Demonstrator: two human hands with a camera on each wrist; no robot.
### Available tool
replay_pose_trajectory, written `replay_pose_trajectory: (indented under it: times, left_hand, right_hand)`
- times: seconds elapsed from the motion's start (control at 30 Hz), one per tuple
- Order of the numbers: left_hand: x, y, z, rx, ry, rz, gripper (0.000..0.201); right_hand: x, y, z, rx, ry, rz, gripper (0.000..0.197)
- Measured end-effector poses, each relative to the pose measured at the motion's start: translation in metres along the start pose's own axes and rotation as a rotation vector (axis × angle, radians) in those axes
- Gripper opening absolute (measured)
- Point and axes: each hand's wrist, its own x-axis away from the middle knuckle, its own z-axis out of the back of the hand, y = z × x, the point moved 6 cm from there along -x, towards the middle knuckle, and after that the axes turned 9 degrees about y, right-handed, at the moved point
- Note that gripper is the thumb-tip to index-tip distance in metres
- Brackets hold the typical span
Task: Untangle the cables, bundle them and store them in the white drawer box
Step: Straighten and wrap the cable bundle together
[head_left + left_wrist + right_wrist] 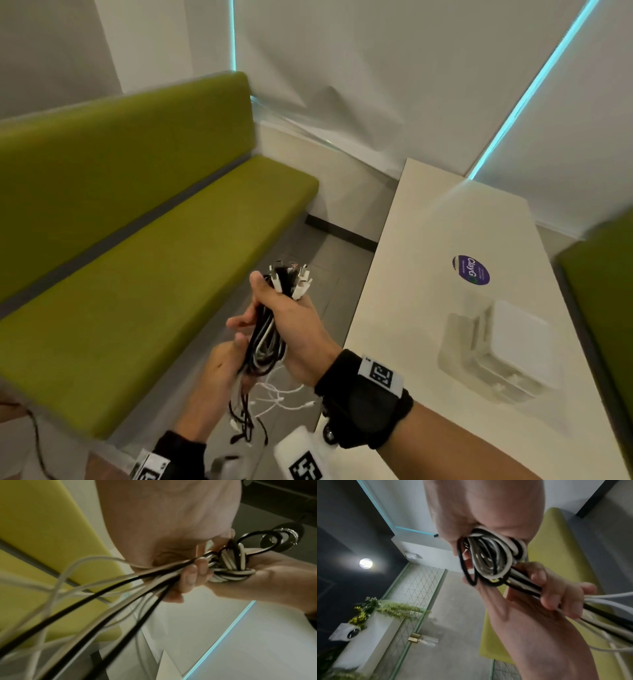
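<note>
1. Right hand (294, 329) has its grip wrapped tight around a bunch of black and white cables (265, 342), plug ends (294, 277) sticking out the top at about 12 o'clock from the fist.
2. Left hand (219, 363) sits just below at roughly 7 o'clock from the right one, fingers (556, 596) curled around the strands hanging out of the bundle.
3. In the right wrist view the cables are looped into a coil (491, 559) inside the right palm, with the straight strands running off through the left hand.
4. Loose tails (274, 401) dangle below both hands, a messy white and black mix.
5. The white drawer box (496, 349) sits on the pale surface (428, 240) at about 3 o'clock from the hands, well apart from the cables. It's blurry, so can't say if a drawer is out.
6. Green bench (137, 222) runs along at 10 o'clock, and there's a purple sticker (471, 269) on the surface beyond the box.
</note>
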Motion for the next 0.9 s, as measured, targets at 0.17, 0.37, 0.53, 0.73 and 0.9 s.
replay_pose_trajectory:
  times: [0.17,0.37,0.53,0.73,0.9]
  left_hand:
    - [-0.001,-0.009,0.006,-0.017,-0.04,0.003,0.09]
    - [0.002,-0.03,0.002,-0.135,-0.177,0.068,0.059]
    - [-0.011,-0.066,0.008,-0.363,-0.113,0.152,0.045]
    - [-0.011,-0.113,0.016,-0.53,-0.014,0.156,0.044]
    - [-0.013,-0.146,0.02,-0.55,0.029,0.226,0.061]
  right_hand:
    - [-0.003,-0.012,-0.006,0.073,-0.049,0.101,0.036]
    - [-0.001,-0.015,-0.006,0.237,-0.032,0.245,0.039]
    - [0.008,-0.021,-0.01,0.295,-0.055,0.302,0.041]
    - [0.014,-0.047,-0.015,0.304,-0.098,0.395,0.047]
    - [0.017,-0.043,-0.011,0.405,-0.097,0.452,0.052]
